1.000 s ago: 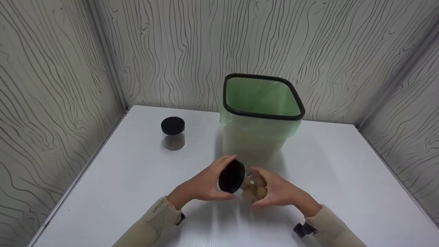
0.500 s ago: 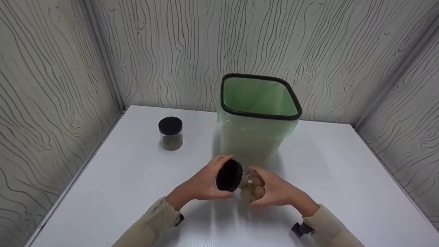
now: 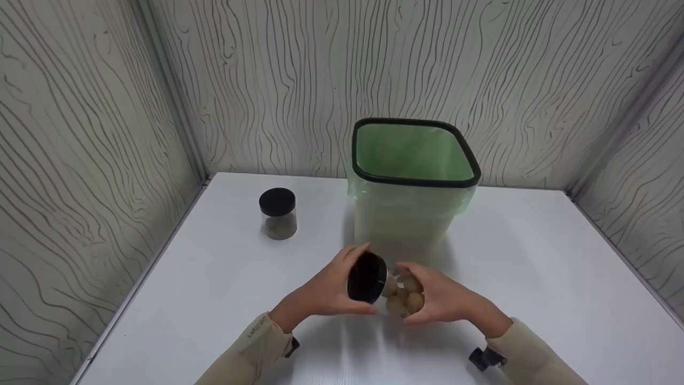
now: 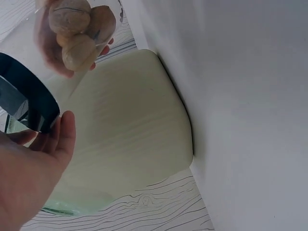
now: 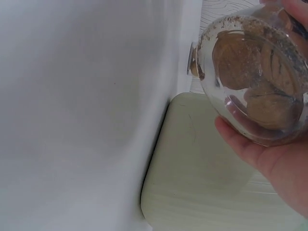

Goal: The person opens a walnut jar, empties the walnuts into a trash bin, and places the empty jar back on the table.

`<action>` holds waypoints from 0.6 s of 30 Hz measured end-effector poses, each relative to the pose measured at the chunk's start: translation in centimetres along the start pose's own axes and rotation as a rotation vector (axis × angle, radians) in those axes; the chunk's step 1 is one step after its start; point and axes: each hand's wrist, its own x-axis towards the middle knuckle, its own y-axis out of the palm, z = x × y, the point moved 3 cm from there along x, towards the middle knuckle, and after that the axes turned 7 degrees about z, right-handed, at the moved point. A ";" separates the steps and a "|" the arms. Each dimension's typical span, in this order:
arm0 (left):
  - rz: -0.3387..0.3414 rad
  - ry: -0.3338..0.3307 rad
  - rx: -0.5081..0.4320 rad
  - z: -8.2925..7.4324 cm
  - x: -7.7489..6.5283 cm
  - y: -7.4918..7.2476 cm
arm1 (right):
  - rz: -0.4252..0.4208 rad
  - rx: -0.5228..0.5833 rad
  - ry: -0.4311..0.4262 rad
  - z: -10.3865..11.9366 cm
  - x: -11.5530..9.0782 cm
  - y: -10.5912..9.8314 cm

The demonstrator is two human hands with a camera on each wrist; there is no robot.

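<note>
My left hand grips the black lid of a clear jar, its fingers and thumb around the lid's edge. The jar is tilted onto its side above the table, lid to the left. At its other end my right hand holds the clear body, thumb and fingers on opposite sides. Several walnuts lie inside against the wall. In the left wrist view the lid sits at the jar's mouth. Brown crumbs show around the jar's base in the right wrist view.
A bin with a black rim and a green liner stands just beyond the hands. A second black-lidded jar stands upright at the back left. The white table meets wood-grain panels at its back and sides.
The head view shifts slightly, first left, then right and down. Both hands keep their hold on the lid and the jar, with little visible movement between them.
</note>
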 end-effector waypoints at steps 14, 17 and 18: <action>-0.022 0.117 0.039 0.0 0.0 -0.1 | -0.007 0.016 -0.018 0.1 0.3 0.1; -0.043 0.082 0.027 0.0 0.0 -0.1 | -0.023 0.012 -0.033 0.1 0.5 0.2; -0.049 0.070 0.026 0.0 0.0 -0.1 | -0.028 0.004 -0.037 0.2 0.5 0.2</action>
